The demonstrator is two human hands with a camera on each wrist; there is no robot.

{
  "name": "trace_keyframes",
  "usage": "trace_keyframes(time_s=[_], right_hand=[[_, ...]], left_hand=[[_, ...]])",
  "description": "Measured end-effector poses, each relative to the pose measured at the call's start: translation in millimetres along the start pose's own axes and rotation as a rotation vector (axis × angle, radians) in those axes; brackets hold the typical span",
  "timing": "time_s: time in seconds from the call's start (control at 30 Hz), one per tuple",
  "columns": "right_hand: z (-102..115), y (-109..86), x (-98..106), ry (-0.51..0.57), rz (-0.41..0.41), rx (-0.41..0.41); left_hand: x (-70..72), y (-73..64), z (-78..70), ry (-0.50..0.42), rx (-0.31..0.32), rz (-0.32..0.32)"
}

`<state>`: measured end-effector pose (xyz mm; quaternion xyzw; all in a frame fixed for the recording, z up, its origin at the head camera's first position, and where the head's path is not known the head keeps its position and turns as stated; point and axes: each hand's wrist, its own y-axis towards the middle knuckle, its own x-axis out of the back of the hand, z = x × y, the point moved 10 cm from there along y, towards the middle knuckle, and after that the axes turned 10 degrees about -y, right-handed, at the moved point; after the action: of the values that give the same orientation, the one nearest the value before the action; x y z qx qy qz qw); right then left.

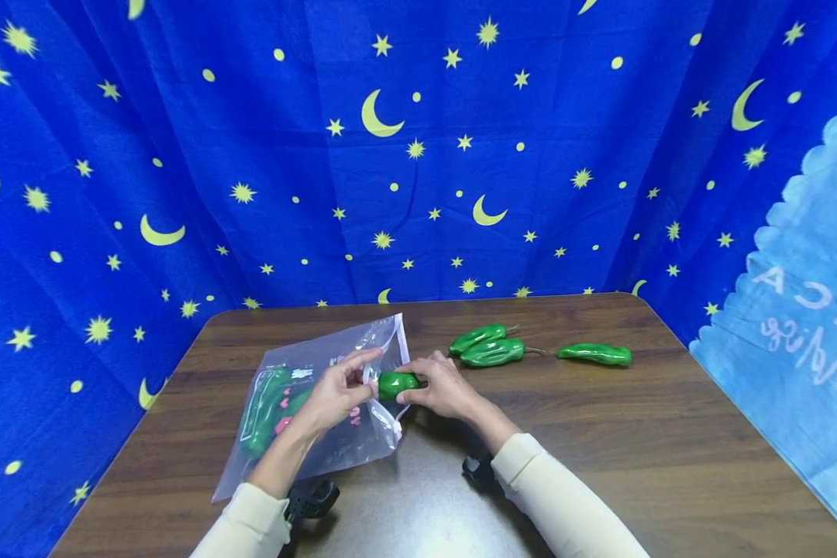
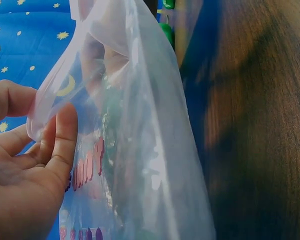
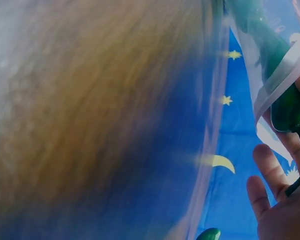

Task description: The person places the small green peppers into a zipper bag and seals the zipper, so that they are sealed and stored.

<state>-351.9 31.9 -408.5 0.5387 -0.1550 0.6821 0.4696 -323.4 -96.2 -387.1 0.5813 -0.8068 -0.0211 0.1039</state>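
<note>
My left hand (image 1: 336,391) pinches the mouth edge of a clear plastic zip bag (image 1: 335,453) between thumb and fingers, lifting that side, as the left wrist view shows with the bag film (image 2: 155,125). At the opening, my right hand (image 1: 448,387) grips a glossy green pepper (image 1: 396,384). In the right wrist view the pepper's stem end (image 3: 287,112) sticks out of the bag, its body lying inside the film and its thin stem running across the palm. Through the plastic, a long green pepper (image 1: 266,407) shows at the bag's left; printing hides part of the contents.
Beyond my right hand lie two green peppers side by side, the farther one (image 1: 477,339) touching the nearer one (image 1: 491,353). Another green pepper (image 1: 595,354) lies apart to their right. Brown wooden tabletop (image 1: 642,434) meets a blue star-patterned curtain (image 1: 446,178) at the back.
</note>
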Motion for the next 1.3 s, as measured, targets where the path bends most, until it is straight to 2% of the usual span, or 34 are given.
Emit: trace_keyframes(time_s=[0.17, 0.5, 0.67, 0.8, 0.93, 1.3], right_hand=[[5, 0.6, 1, 0.007, -0.018, 0.025], [6, 5.5, -4, -0.036, -0.026, -0.008], [5, 7.2, -5, -0.087, -0.028, -0.034], [5, 6.8, -4, -0.135, -0.033, -0.035], [4, 3.9, 1, -0.147, -0.055, -0.035], [-10, -8.6, 20, -0.096, -0.144, -0.042]], left_hand=[[-1.2, -1.1, -0.4, -0.008, -0.004, 0.018], [-4.1, -2.7, -1.6, -0.009, -0.006, 0.03], [-3.3, -2.8, 0.5, -0.018, 0.016, 0.018], [-2.0, -2.5, -0.2, -0.035, -0.004, 0.016], [-0.7, -1.9, -0.9, -0.025, -0.021, 0.013], [2.7, -0.6, 0.8, -0.027, -0.01, -0.003]])
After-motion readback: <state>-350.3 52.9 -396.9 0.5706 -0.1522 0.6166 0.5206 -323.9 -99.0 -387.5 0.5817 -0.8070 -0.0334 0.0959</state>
